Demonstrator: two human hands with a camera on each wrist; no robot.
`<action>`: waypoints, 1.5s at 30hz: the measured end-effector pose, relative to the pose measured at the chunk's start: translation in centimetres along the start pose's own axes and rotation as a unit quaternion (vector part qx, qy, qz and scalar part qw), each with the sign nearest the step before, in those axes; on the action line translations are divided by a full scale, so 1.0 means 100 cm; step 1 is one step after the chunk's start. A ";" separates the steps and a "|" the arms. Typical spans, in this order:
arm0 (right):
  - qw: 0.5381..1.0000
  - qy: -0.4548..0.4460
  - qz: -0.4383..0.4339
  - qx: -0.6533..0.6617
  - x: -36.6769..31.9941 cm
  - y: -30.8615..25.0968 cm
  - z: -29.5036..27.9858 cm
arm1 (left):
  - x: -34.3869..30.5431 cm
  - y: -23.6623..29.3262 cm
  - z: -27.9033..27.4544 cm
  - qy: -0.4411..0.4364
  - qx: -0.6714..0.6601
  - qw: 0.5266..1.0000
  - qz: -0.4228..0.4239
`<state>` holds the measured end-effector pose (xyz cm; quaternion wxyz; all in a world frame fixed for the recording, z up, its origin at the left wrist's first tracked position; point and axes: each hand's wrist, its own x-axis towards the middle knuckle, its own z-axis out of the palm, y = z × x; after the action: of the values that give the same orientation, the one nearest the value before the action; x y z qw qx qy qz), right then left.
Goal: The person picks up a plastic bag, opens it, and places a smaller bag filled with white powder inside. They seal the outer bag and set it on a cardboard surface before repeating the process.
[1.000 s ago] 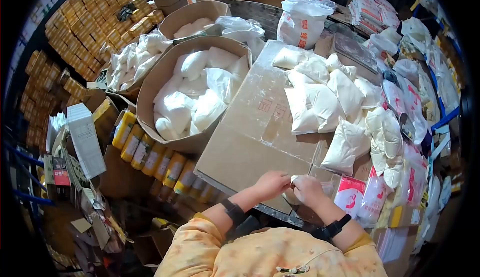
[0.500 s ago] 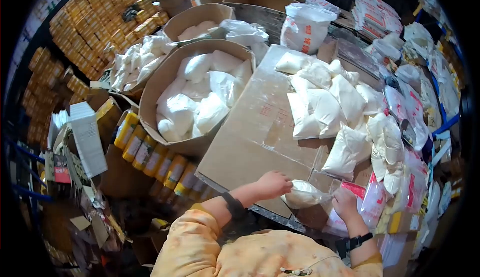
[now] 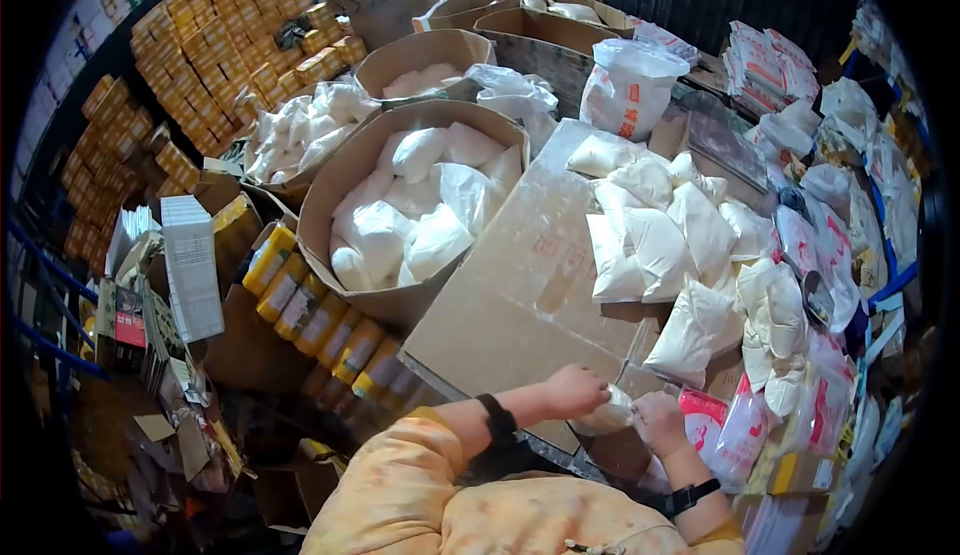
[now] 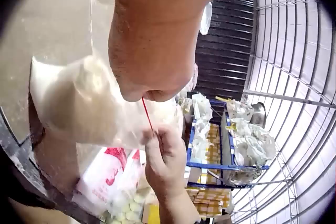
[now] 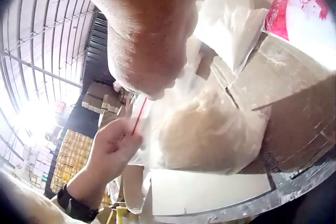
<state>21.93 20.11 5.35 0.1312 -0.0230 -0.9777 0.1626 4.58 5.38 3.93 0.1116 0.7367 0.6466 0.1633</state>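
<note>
A clear zip-lock bag point(image 3: 606, 416) of off-white powder rests at the near edge of the cardboard-covered surface, below my face. My left hand point(image 3: 576, 393) pinches one end of its top edge, and my right hand point(image 3: 660, 423) pinches the other end. In the left wrist view the bag's red seal strip point(image 4: 147, 113) runs between the two hands. From the right wrist side, the bag's full belly point(image 5: 205, 134) sags onto the surface beneath the right hand point(image 5: 149, 71). The thumb and fingers of my left hand point(image 5: 107, 148) hold the strip's far end.
Filled powder bags point(image 3: 660, 230) are heaped on the cardboard sheet point(image 3: 510, 305). Pink-and-white printed packs point(image 3: 705, 420) lie just right of my right hand. A large round carton point(image 3: 320, 205) of filled bags and a row of yellow packages point(image 3: 320, 320) stand to the left.
The hands were together at the bag's top, then the right hand moved away rightward, stretching the edge. Now they are closer again, both still on the bag. The head view has tilted upward.
</note>
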 end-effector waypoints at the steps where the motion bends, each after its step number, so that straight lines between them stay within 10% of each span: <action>1: 1.000 -0.004 0.013 0.009 -0.006 0.007 -0.002 | -0.009 -0.003 -0.004 0.002 0.002 1.000 -0.004; 9: 0.996 0.012 0.084 0.011 -0.028 0.024 -0.019 | -0.051 -0.014 -0.021 0.033 0.003 0.997 -0.067; 15: 0.939 -0.122 0.296 0.122 -0.052 0.041 -0.009 | -0.072 -0.030 -0.007 -0.028 -0.125 0.975 -0.180; 18: 0.938 -0.223 0.229 0.136 -0.041 0.032 0.026 | -0.078 -0.036 0.027 0.002 -0.218 0.939 -0.267; 24: 0.767 -0.331 0.312 0.453 -0.016 0.018 0.115 | -0.053 -0.046 0.120 0.037 -0.400 0.899 -0.174; 26: 0.818 -0.356 0.330 0.308 0.001 0.005 0.102 | -0.056 -0.054 0.121 0.042 -0.401 0.904 -0.138; 29: 0.871 -0.205 0.241 0.376 0.028 -0.009 0.097 | -0.074 -0.063 0.079 0.020 -0.555 0.803 -0.216; 33: 0.831 -0.186 0.297 0.432 0.081 -0.027 0.133 | -0.110 -0.109 0.040 0.009 -0.579 0.695 -0.427; 39: 0.787 -0.044 0.308 0.533 0.186 -0.052 0.139 | -0.119 -0.189 -0.035 0.269 -0.522 0.759 -0.284; 42: 0.870 -0.070 0.290 0.392 0.161 -0.036 0.126 | -0.132 -0.231 -0.009 0.100 -0.158 0.935 -0.301; 45: 0.927 -0.094 0.316 0.180 0.082 0.004 0.119 | -0.112 -0.202 -0.002 -0.012 0.104 0.940 -0.325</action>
<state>10.86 17.51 -3.62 -0.0177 -0.2908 -0.8819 0.3706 -15.22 -2.87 -4.57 0.0891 0.4962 0.8627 0.0406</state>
